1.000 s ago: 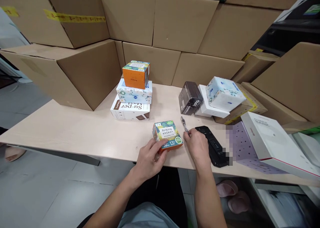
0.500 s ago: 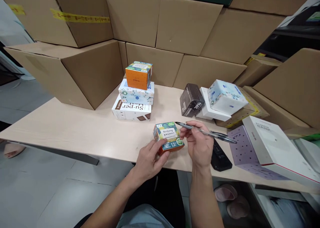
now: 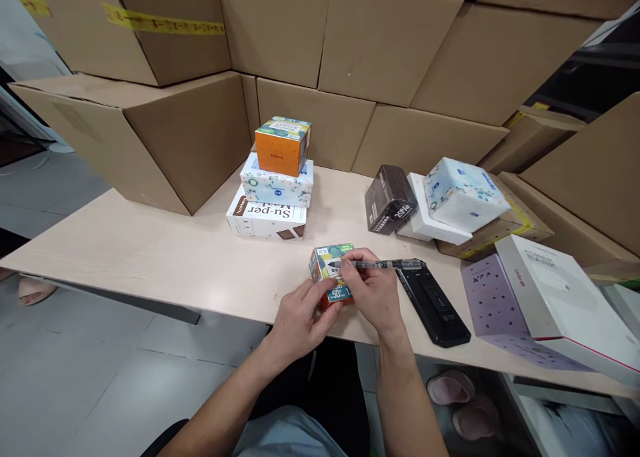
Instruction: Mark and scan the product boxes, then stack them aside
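A small orange, green and blue Binking box (image 3: 320,260) lies at the table's front edge. My left hand (image 3: 303,313) grips its near left side, thumb below and fingers over the top face. In my right hand (image 3: 373,293) is a pen (image 3: 383,264), held nearly level with its dark tip at the box's white label. Whether the tip touches the label I cannot tell. My right hand hides the box's right part. Just right of that hand lies a flat black device or case (image 3: 435,307).
Back left, an orange box (image 3: 277,153) tops a tissue pack (image 3: 275,187) and a white Su-per Meal box (image 3: 267,220). A dark brown box (image 3: 390,200) and another tissue pack (image 3: 463,193) stand back right. A white power bank box (image 3: 565,290) sits right. Cardboard boxes (image 3: 345,123) wall the back.
My right hand has moved left over the box, bringing the pen from beside it to the label. My left hand stays on the box. More of the black object shows.
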Demonstrator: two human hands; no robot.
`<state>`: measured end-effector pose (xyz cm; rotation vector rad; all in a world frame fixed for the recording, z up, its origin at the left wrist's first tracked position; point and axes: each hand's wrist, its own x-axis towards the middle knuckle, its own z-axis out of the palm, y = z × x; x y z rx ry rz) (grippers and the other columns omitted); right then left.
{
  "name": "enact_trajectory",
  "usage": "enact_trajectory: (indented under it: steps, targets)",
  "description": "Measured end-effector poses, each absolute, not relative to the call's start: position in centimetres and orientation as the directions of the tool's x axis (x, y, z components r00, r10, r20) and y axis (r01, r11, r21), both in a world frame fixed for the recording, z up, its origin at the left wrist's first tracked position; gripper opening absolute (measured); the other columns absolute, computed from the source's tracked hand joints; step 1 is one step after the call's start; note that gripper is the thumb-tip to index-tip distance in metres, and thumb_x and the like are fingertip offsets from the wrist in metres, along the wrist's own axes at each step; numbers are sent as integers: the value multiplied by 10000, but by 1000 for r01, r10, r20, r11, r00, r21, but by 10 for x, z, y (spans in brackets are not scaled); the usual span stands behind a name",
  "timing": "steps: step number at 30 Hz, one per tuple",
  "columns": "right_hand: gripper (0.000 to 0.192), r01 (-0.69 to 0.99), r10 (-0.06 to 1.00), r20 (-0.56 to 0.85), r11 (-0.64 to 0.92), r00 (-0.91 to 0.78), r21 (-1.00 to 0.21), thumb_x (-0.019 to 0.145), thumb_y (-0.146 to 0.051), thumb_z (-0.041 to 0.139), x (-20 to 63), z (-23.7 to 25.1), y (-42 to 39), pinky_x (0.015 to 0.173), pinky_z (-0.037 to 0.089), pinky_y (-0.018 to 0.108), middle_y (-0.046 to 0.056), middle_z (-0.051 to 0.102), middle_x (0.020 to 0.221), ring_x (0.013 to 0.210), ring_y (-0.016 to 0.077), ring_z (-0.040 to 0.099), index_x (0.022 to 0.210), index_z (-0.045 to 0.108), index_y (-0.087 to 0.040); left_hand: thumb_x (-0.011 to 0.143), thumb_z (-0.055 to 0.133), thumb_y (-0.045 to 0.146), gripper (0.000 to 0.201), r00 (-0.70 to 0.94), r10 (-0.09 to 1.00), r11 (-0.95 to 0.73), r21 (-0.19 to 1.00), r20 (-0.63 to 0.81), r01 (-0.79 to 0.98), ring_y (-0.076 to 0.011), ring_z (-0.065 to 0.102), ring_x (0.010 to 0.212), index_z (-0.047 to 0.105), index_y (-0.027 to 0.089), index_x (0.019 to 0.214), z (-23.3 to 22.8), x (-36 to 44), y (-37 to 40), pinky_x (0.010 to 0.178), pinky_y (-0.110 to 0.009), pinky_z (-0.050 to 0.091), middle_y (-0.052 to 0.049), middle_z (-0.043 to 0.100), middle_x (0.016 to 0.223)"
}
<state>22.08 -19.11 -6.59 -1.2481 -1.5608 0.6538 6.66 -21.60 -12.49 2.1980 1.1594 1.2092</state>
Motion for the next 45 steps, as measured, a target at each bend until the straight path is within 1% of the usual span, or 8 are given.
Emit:
enact_trajectory:
  steps: [20,24,27,30,32,35,40,45]
  targets:
    - [126,515,924,382,338,-22,-788,911,-268,543,217,-65,-189,587,427,239,-48,584,650,548,107,529,804,581,-213,955,558,317,300,297,798,-599,636,524,487,-120,561,677,529,209,1232,-125,66,-216,601,-229,457,-4,588,820]
    - [143,319,916,367,304,162,-898,925,-330,555,219,-69,-189,563,440,235,-40,593,674,568,112,543,848,586,-213,959,551,325,319,296,802,-593,629,519,504,-115,560,660,525,216,1258,-125,66,-216,594,-229,462,-10,596,841]
    - [187,125,870,340,316,358,-940,935,-391,532,235,-70,-191,574,480,251,7,665,872,617,117,596,880,549,-213,961,550,325,338,292,804,-590,637,518,497,-102,546,626,517,226,1283,-126,65,-217,576,-224,458,-13,598,862]
    - [233,233,884,285,208,371,-950,932,-443,521,264,-71,-194,601,481,273,28,680,902,633,134,608,923,537,-211,969,533,321,333,291,811,-582,649,507,490,-103,550,640,517,228,1288,-126,65,-218,587,-226,465,-19,599,880]
    - [276,479,944,195,46,268,-877,911,-471,542,283,-76,-197,604,445,281,7,656,754,609,155,581,954,581,-202,974,520,318,326,285,813,-579,652,508,490,-113,563,670,519,224,1286,-126,65,-218,601,-232,472,-25,598,885]
    - [301,770,989,27,-96,146,-631,871,-481,581,298,-87,-198,600,379,290,-3,609,627,617,194,570,948,638,-195,975,520,316,324,280,808,-585,646,519,490,-115,566,672,523,222,1285,-126,65,-218,589,-228,469,-26,593,885]
    - [277,881,972,-45,-227,230,-414,881,-478,568,290,-99,-192,576,315,278,34,647,691,692,224,615,937,617,-211,975,519,313,329,286,805,-589,644,520,487,-103,554,647,521,215,1290,-126,65,-217,556,-214,454,-30,589,895]
    - [381,912,945,81,-280,317,-300,925,-546,485,292,-99,-202,633,370,307,97,672,854,785,255,629,998,629,-201,979,509,321,327,279,804,-589,639,525,495,-99,540,635,519,219,1289,-126,64,-216,552,-213,446,-22,584,877]
